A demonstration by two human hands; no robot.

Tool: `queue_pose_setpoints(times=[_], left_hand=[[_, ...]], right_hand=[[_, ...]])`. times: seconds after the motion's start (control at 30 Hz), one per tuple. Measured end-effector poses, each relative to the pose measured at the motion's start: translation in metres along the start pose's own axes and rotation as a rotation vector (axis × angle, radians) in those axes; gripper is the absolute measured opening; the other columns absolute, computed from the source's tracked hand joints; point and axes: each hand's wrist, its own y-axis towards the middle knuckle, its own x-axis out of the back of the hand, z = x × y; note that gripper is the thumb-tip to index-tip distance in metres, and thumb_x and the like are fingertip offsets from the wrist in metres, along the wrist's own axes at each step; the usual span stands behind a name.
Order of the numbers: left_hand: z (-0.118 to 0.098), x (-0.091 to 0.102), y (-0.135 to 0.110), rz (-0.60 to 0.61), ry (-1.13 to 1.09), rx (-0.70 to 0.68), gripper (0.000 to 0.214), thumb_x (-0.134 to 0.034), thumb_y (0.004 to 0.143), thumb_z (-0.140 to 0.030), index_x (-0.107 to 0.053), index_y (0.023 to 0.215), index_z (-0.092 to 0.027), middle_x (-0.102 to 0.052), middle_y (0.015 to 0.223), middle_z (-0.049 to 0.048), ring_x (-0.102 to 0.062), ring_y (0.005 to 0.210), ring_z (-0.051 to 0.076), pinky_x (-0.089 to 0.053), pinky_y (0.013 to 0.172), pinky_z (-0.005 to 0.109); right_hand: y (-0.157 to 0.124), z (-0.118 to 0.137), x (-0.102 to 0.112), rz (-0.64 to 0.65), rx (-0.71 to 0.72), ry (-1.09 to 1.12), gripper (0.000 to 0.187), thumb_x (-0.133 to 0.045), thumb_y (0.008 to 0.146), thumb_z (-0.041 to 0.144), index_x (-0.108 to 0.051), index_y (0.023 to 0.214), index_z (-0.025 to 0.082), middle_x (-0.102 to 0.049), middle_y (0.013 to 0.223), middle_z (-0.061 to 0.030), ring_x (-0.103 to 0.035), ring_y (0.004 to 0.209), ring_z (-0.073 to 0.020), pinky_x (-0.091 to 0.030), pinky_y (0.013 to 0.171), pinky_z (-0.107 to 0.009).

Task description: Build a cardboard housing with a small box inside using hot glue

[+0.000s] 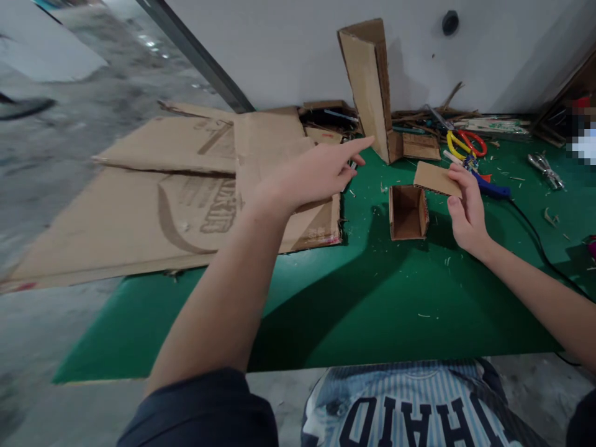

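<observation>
My left hand [321,169] hovers over the right end of the flattened cardboard sheets, index finger stretched out and the other fingers partly bent, with nothing visible in it. Its fingertip points at a tall folded cardboard piece [367,87] standing against the wall; whether they touch, I cannot tell. My right hand [468,208] pinches a small flat cardboard rectangle [435,178] between thumb and fingers. Just below that piece a small open cardboard box [408,214] stands on the green table [363,310], its hollow inside facing me.
Flattened cardboard [195,211] covers the table's left side and overhangs its edge. Scissors with red and yellow handles [465,144] lie at the back, beside a blue corded tool [493,188]. A clear-wrapped item [546,171] lies farther right. Scraps are scattered about.
</observation>
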Motion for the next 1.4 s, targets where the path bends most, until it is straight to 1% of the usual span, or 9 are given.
queue_pose_setpoints(times=[0.17, 0.3, 0.43, 0.57, 0.7, 0.9, 1.03, 1.13, 1.4], left_hand=[[-0.013, 0.005, -0.007, -0.011, -0.010, 0.001, 0.072, -0.044, 0.102, -0.034, -0.024, 0.170, -0.027, -0.066, 0.145, 0.0106, -0.069, 0.118, 0.028, -0.056, 0.099, 0.041], [-0.021, 0.006, -0.012, -0.057, -0.045, -0.035, 0.068, -0.042, 0.100, -0.029, -0.031, 0.167, -0.025, -0.063, 0.147, 0.0108, -0.068, 0.117, 0.026, -0.056, 0.098, 0.040], [-0.022, 0.003, -0.011, 0.020, -0.045, -0.093, 0.074, -0.047, 0.098, -0.033, -0.027, 0.168, -0.021, -0.054, 0.156, 0.0122, -0.062, 0.128, 0.031, -0.054, 0.102, 0.042], [-0.018, -0.002, -0.008, 0.165, -0.072, -0.166, 0.099, -0.063, 0.090, -0.060, -0.017, 0.170, -0.025, -0.042, 0.168, 0.0133, -0.052, 0.144, 0.038, -0.051, 0.111, 0.047], [-0.023, -0.009, -0.005, 0.204, -0.110, -0.200, 0.124, -0.068, 0.078, -0.082, -0.010, 0.171, -0.026, -0.027, 0.176, 0.0158, -0.038, 0.156, 0.042, -0.042, 0.122, 0.052], [-0.046, -0.017, -0.002, -0.021, -0.211, -0.285, 0.076, -0.062, 0.095, -0.067, -0.045, 0.159, -0.029, -0.049, 0.165, 0.0103, -0.049, 0.151, 0.034, -0.048, 0.119, 0.044], [-0.055, -0.024, 0.001, -0.099, -0.280, -0.346, 0.050, -0.070, 0.093, -0.055, -0.070, 0.131, -0.024, -0.074, 0.133, 0.0090, -0.070, 0.125, 0.030, -0.058, 0.104, 0.039], [-0.058, -0.029, 0.003, -0.162, -0.319, -0.383, 0.039, -0.072, 0.092, -0.051, -0.075, 0.119, -0.023, -0.079, 0.119, 0.0078, -0.074, 0.111, 0.027, -0.060, 0.097, 0.037], [-0.054, -0.035, 0.007, -0.246, -0.297, -0.405, 0.037, -0.072, 0.093, -0.048, -0.073, 0.118, -0.021, -0.077, 0.119, 0.0092, -0.072, 0.110, 0.026, -0.059, 0.095, 0.038]], right_hand=[[0.000, -0.002, 0.004, -0.015, 0.009, -0.021, 0.042, -0.046, 0.105, 0.052, -0.053, 0.142, 0.033, -0.054, 0.151, -0.0122, -0.049, 0.148, -0.0331, -0.038, 0.125, -0.063], [0.000, 0.000, 0.004, -0.015, -0.035, -0.029, 0.040, -0.045, 0.106, 0.049, -0.052, 0.142, 0.033, -0.055, 0.150, -0.0126, -0.052, 0.145, -0.0319, -0.043, 0.121, -0.063], [0.000, 0.000, 0.002, 0.004, -0.036, 0.002, 0.041, -0.046, 0.106, 0.049, -0.052, 0.143, 0.034, -0.053, 0.153, -0.0110, -0.048, 0.149, -0.0329, -0.039, 0.125, -0.062], [0.001, 0.000, 0.001, 0.036, -0.048, 0.004, 0.043, -0.044, 0.106, 0.051, -0.050, 0.145, 0.034, -0.051, 0.154, -0.0110, -0.045, 0.151, -0.0333, -0.037, 0.126, -0.063], [0.001, 0.004, 0.003, 0.070, -0.050, -0.006, 0.045, -0.043, 0.104, 0.056, -0.051, 0.143, 0.034, -0.050, 0.156, -0.0109, -0.045, 0.150, -0.0357, -0.038, 0.125, -0.065], [0.001, 0.011, 0.005, 0.132, 0.049, 0.063, 0.045, -0.039, 0.105, 0.054, -0.053, 0.144, 0.036, -0.049, 0.161, -0.0072, -0.045, 0.152, -0.0355, -0.041, 0.122, -0.065], [0.001, 0.010, 0.002, 0.096, 0.085, 0.156, 0.047, -0.038, 0.106, 0.053, -0.050, 0.149, 0.040, -0.048, 0.163, -0.0022, -0.046, 0.151, -0.0337, -0.039, 0.125, -0.062], [0.002, 0.007, 0.001, 0.068, 0.084, 0.154, 0.049, -0.035, 0.106, 0.053, -0.048, 0.151, 0.040, -0.049, 0.163, -0.0023, -0.047, 0.151, -0.0331, -0.040, 0.124, -0.062], [0.000, 0.006, 0.000, 0.059, 0.048, 0.120, 0.046, -0.035, 0.108, 0.051, -0.047, 0.151, 0.042, -0.049, 0.162, -0.0024, -0.044, 0.153, -0.0302, -0.037, 0.127, -0.058]])
